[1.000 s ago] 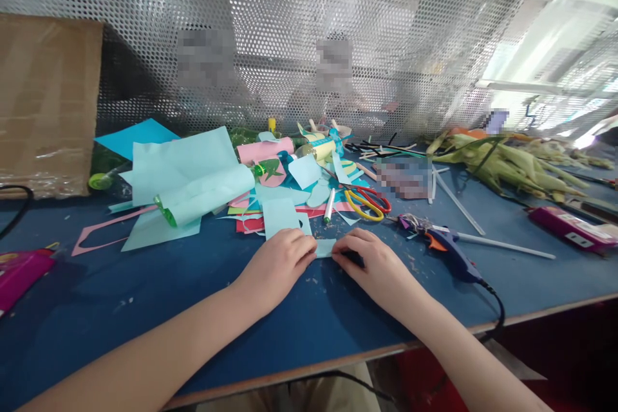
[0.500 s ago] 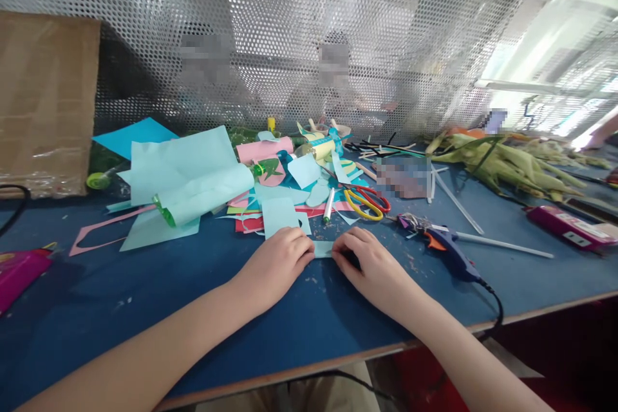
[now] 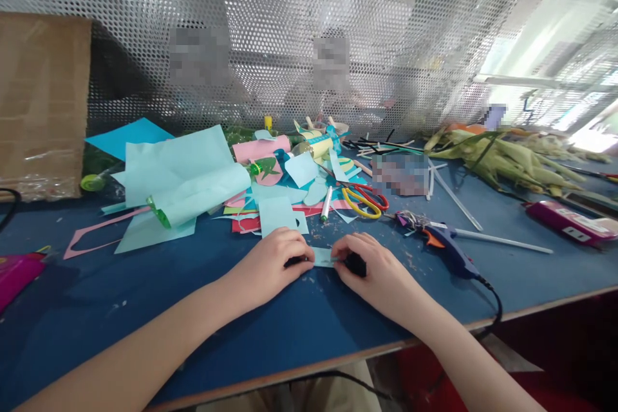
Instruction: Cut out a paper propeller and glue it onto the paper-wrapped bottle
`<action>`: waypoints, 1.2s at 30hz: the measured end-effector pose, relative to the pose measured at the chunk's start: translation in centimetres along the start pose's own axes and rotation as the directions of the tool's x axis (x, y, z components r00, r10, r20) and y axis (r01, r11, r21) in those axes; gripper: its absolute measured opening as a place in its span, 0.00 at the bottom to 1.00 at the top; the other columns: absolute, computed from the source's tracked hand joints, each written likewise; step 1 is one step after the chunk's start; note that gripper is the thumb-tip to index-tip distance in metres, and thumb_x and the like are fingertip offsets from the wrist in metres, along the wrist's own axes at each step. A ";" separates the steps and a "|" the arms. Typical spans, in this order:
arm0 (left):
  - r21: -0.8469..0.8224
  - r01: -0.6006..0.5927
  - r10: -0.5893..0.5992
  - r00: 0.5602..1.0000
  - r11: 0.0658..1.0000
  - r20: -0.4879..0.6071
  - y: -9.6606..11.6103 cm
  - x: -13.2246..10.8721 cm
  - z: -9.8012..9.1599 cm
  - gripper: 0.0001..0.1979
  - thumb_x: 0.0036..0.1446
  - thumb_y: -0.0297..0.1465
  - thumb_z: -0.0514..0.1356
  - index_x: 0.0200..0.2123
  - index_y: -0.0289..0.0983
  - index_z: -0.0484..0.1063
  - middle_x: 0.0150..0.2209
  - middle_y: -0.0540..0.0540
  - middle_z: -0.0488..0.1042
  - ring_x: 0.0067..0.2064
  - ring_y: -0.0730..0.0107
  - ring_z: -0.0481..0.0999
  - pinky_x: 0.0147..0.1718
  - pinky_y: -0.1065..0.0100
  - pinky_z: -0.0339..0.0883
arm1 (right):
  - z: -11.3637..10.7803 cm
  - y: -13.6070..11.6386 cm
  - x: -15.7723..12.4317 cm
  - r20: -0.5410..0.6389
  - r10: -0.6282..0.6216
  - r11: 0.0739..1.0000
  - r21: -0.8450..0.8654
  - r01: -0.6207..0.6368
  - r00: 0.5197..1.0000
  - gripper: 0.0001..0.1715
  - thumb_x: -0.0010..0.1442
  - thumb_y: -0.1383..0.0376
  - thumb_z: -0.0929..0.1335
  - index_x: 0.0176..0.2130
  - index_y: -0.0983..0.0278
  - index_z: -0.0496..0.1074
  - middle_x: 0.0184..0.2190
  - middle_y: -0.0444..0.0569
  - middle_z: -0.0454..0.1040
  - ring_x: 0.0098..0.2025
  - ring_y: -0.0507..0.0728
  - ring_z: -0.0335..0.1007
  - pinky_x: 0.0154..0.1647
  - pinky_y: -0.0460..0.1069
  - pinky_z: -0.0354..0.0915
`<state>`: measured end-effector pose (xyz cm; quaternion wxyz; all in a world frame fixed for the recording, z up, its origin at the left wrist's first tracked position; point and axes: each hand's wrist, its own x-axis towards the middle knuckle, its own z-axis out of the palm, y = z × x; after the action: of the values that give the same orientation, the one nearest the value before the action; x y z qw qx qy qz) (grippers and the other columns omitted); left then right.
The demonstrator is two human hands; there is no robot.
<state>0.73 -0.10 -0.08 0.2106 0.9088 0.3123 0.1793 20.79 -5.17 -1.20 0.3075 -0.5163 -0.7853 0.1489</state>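
Note:
A small light-blue paper piece (image 3: 322, 257) lies flat on the blue table (image 3: 145, 296) between my two hands. My left hand (image 3: 270, 267) has its fingers curled and pinches the paper's left end. My right hand (image 3: 376, 270) is curled too and pinches the right end; its fingertips are partly hidden. Just behind the hands lies a larger light-blue paper rectangle (image 3: 275, 215).
A heap of coloured paper scraps (image 3: 203, 180) fills the middle. Yellow and red scissors (image 3: 364, 198), a white marker (image 3: 327, 204) and a blue glue gun (image 3: 447, 248) with its cord lie to the right. Corn husks (image 3: 502, 164), a pink box (image 3: 564, 219), cardboard (image 3: 38, 103) and a perforated metal screen (image 3: 309, 32) surround them.
Both hands have slid slightly toward me and curled their fingers more, lifting off the paper's ends into a pinch. The view has shifted a little.

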 end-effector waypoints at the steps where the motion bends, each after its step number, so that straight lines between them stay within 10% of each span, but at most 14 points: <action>1: -0.001 -0.003 0.003 1.000 1.000 0.001 -0.1 0.0 0.0 0.04 0.58 0.27 0.59 0.31 0.37 0.74 0.32 0.48 0.74 0.40 0.65 0.71 0.41 0.64 0.64 | 0.0 0.0 0.0 0.006 -0.002 1.000 -0.002 0.002 1.000 0.10 0.53 0.76 0.65 0.31 0.61 0.67 0.29 0.44 0.71 0.34 0.56 0.68 0.38 0.52 0.64; 36: 0.111 -0.013 0.018 0.999 0.994 -0.042 -0.1 0.0 0.5 0.04 0.60 0.28 0.56 0.34 0.35 0.70 0.37 0.46 0.71 0.41 0.64 0.70 0.41 0.64 0.65 | 0.3 0.4 0.2 -0.012 0.034 0.999 -0.029 -0.034 0.999 0.07 0.56 0.73 0.68 0.29 0.62 0.71 0.30 0.46 0.72 0.35 0.57 0.68 0.39 0.52 0.66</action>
<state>0.92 -0.20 -0.54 0.1516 0.9175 0.3192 0.1826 20.78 -4.77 -1.61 0.3022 -0.5348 -0.7766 0.1396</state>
